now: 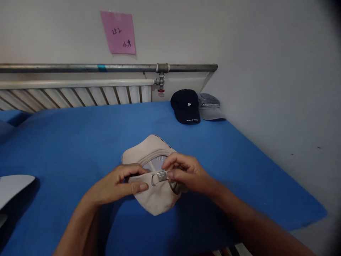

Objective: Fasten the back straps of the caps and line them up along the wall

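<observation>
A beige baseball cap [157,199] is held low over the blue surface, its brim [145,149] pointing away from me and its inside partly showing. My left hand [124,181] pinches the cap's back edge, thumb outside and fingers inside. At the back strap sit a metal buckle [161,176] and a metal loop [153,180]. My right hand [188,170] has its thumb and fingers closed on the strap beside the buckle. The strap's end under those fingers is hidden.
A dark navy cap [185,106] and a grey cap [211,106] lie at the back right of the blue-covered table [80,142]. A white curved object [14,186] shows at left. Behind are a radiator [101,96], a metal pipe [128,68] and a pink note [118,33].
</observation>
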Motion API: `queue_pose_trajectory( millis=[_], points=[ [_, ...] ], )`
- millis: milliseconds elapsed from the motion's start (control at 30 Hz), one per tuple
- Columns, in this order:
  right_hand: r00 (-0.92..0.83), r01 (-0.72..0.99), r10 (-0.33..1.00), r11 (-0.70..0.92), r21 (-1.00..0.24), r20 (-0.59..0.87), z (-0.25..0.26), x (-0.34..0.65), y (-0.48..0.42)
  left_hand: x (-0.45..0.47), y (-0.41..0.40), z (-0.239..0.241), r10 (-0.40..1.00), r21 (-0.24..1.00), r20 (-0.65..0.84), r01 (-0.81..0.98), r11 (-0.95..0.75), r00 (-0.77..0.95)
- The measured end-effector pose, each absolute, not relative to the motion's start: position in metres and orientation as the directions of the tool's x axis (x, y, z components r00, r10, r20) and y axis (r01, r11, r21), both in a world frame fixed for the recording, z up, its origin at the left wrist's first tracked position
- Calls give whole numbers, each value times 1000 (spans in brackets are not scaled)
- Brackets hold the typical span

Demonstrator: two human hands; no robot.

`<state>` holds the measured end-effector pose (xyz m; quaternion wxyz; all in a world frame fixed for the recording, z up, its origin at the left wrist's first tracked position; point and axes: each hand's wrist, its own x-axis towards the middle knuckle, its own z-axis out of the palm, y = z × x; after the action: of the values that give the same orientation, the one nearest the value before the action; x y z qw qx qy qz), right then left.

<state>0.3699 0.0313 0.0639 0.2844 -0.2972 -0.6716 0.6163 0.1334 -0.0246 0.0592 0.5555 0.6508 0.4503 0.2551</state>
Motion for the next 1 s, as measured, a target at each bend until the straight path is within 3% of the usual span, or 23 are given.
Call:
queue_pose_trajectory(
  millis=[133, 300, 667, 900, 1000],
  points=[
    [-693, 131, 712, 277, -952, 112, 64, 366, 31, 147, -25, 63, 854, 943, -158, 333, -19, 496],
    [-706, 173, 673, 467, -867, 222, 61, 370, 39, 143, -25, 60, 841, 944, -239, 318, 85, 486],
    [-696, 229, 674, 533, -814, 246, 55, 376, 46, 140, -24, 48, 881, 951, -310, 127, 283, 358],
    [-702, 235, 664, 558, -796, 257, 57, 375, 44, 141, -25, 51, 873, 958, -285, 102, 266, 396],
    [-750, 209, 601, 611, -764, 275, 64, 372, 38, 144, -25, 54, 858, 971, -241, 117, 210, 454]
  ],
)
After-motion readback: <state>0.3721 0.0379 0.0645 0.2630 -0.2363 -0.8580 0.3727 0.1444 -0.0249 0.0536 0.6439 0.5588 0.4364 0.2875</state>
